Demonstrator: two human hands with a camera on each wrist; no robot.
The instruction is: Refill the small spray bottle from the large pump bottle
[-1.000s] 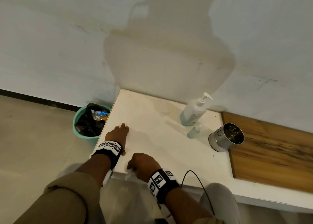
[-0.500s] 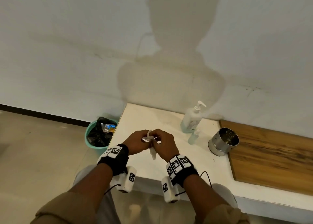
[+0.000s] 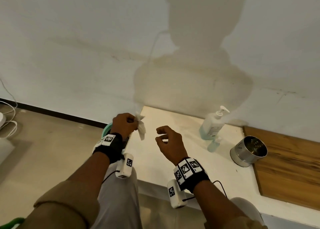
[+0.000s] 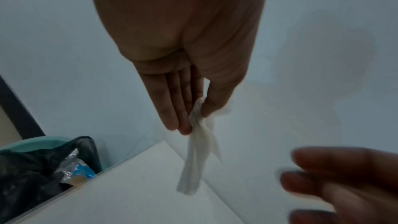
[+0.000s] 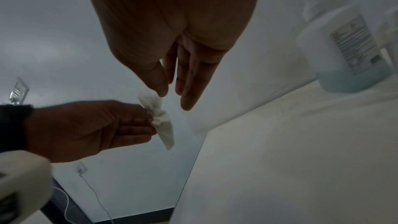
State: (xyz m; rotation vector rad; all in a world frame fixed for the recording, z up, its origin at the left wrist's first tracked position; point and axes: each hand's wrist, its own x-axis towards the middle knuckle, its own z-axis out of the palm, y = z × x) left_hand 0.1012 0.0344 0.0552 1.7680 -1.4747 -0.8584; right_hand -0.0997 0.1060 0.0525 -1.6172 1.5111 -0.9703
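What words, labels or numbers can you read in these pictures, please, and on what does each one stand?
No text can be read.
Large pump bottle: a back label of fine print, too blurred to read.
Wristbands: square black-and-white coded markers, no words or numbers.
Small spray bottle: no readable label.

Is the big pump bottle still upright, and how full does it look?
Upright: the pump bottle stands on its base on the white counter, nozzle on top. Mostly empty: blue liquid fills only its bottom part, seen from the head and right wrist cameras.
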